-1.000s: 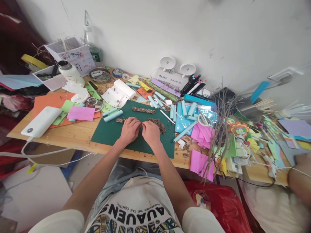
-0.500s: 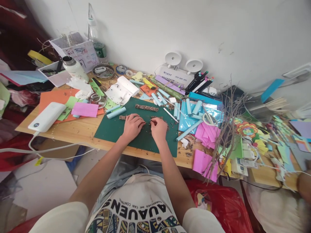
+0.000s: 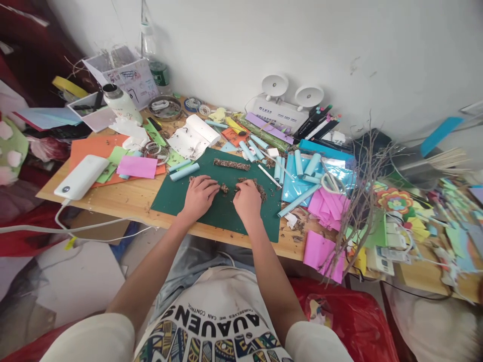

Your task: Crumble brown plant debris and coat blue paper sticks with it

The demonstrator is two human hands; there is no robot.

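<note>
A green cutting mat [image 3: 168, 196] lies in front of me, with a roll covered in brown dry crumbs [image 3: 231, 164] near its top edge. My left hand [image 3: 199, 198] is curled over what looks like a second crumb-covered roll; a brown end [image 3: 224, 188] shows by its fingertips, while the rest is mostly under the hand. To the right, my right hand [image 3: 247, 202] has its thumb and fingers pinched together beside a pile of brown crumbs [image 3: 258, 187]. What lies in that pinch is too small to make out.
Pale blue paper tubes [image 3: 184, 172] lie left of the mat, and several more right of it. Scissors [image 3: 332, 183], pink paper [image 3: 323, 255] and bare twigs [image 3: 356, 211] crowd the right. A white power bank [image 3: 81, 177] with a cable sits left. An open bottle [image 3: 123, 103] stands behind.
The view has shifted slightly. My left hand has moved left, away from the right hand, and a brown crumbly end now shows at its fingertips. The right hand stays pinched beside the crumbs.
</note>
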